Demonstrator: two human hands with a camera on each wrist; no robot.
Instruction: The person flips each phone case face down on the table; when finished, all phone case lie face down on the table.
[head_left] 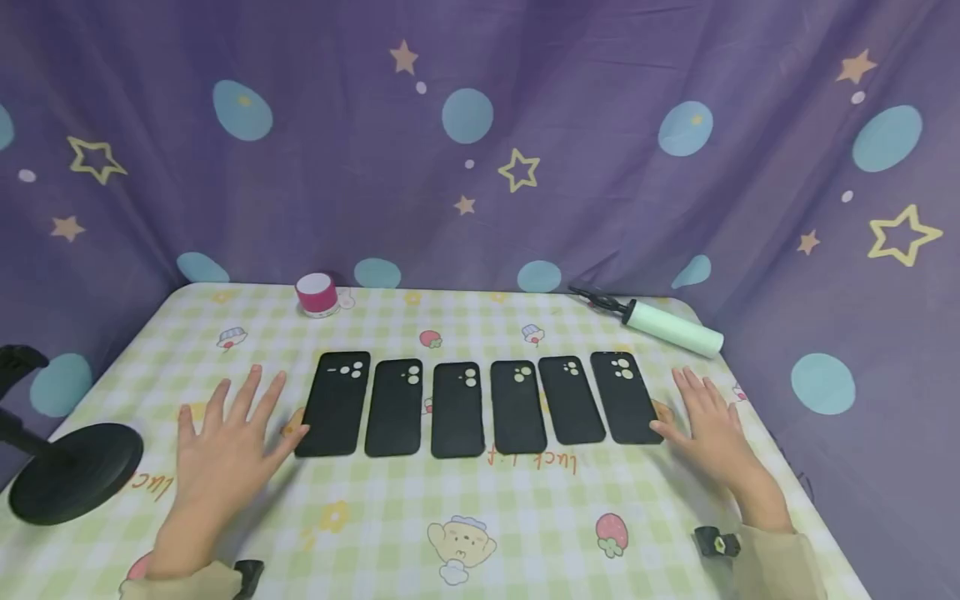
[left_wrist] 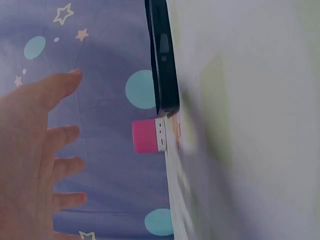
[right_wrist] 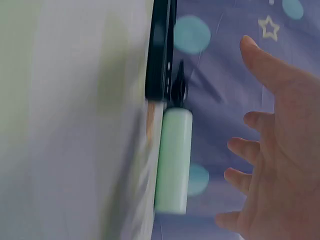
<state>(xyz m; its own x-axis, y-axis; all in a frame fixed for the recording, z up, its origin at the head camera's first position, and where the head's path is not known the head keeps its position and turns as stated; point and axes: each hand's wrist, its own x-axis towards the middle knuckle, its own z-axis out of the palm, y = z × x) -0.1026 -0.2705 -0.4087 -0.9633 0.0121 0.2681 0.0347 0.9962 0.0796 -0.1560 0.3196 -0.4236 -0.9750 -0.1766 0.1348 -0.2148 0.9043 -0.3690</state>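
Six black phone cases in a row between left hand and right hand, long axes running roughly near to far. Each hand nearest its own row end, fingers spread, empty, apparently hovering.

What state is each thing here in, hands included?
Phone cases: six, flat in a row, camera holes upward
Left hand: open, fingers spread, empty
Right hand: open, empty
Pink pot: upright
Green tube: on its side
Black stand: upright, partly out of view
Curtain: hanging
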